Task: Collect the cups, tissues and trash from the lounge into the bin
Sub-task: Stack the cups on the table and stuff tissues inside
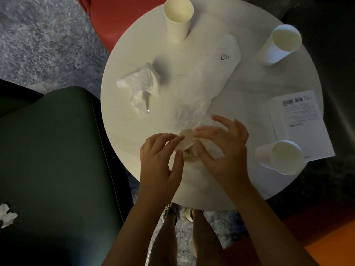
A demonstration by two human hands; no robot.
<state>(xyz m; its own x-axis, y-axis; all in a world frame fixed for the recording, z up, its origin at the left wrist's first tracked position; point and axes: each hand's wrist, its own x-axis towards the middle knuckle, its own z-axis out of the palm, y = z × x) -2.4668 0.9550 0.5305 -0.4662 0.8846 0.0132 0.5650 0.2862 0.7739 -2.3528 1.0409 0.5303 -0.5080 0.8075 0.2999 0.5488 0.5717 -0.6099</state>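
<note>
**A:** Both hands are on the clear plastic bag (207, 73). The left hand (161, 156) pinches its bunched near end with thumb and forefinger, and the right hand (222, 148) curls over it from the other side.

**B:** Any writing on it?

**A:** Just a small triangle recycling mark (224, 57), out beyond the right hand. I can't read the number inside.

**B:** What's between the hands?

**A:** A pale round thing (187, 142) under the plastic. It's half covered by fingers, so I can't tell what it is.

**B:** And the cups?

**A:** Three are upright on the round white table (123, 120). One paper cup (280, 157) is just right of the right hand, a second cup (279, 45) is far beyond it, and a third cup (177, 18) is straight ahead of the left hand.

**B:** Tissue?

**A:** A crumpled tissue (142, 87) lies ahead of the left hand. A tissue scrap (6, 215) sits on the green chair (57, 150), far to the left and cut off by the frame edge.

**B:** And that white box (299, 123)?

**A:** It's right of the right hand, with barcodes and print too blurred to read.
</note>
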